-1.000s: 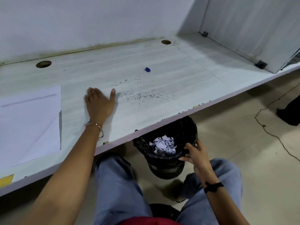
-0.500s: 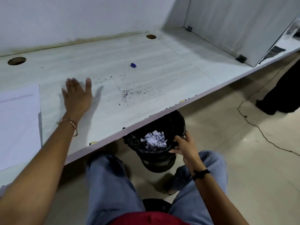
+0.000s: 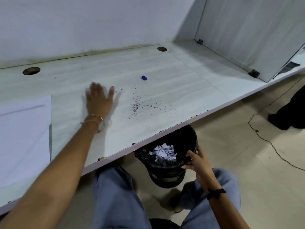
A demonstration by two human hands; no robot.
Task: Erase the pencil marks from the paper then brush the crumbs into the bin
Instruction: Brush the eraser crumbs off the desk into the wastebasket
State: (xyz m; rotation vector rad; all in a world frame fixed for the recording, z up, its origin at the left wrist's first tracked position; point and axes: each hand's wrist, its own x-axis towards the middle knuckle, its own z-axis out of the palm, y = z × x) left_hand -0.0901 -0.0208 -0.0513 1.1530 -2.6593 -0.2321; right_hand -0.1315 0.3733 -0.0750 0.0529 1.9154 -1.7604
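Dark eraser crumbs [image 3: 145, 106] lie scattered on the pale desk [image 3: 189, 83], near its front edge. My left hand [image 3: 99, 100] is flat and blurred on the desk, fingers straight, just left of the crumbs. A small blue eraser [image 3: 144, 77] sits beyond the crumbs. The white paper [image 3: 23, 138] lies at the far left of the desk. Below the desk edge, my right hand [image 3: 196, 161] grips the rim of a black bin [image 3: 166, 172] lined with a dark bag and holding crumpled paper.
Two round cable holes [image 3: 31, 71] [image 3: 162, 49] pierce the desk near the back wall. A white divider panel [image 3: 247, 33] stands at the right end. A thin cable [image 3: 264, 134] runs across the floor, and a dark object [image 3: 290, 111] sits at the right edge.
My left hand has shifted slightly right toward the crumbs and looks blurred. Some crumbs have gathered closer together. My right hand keeps its grip on the bin rim.
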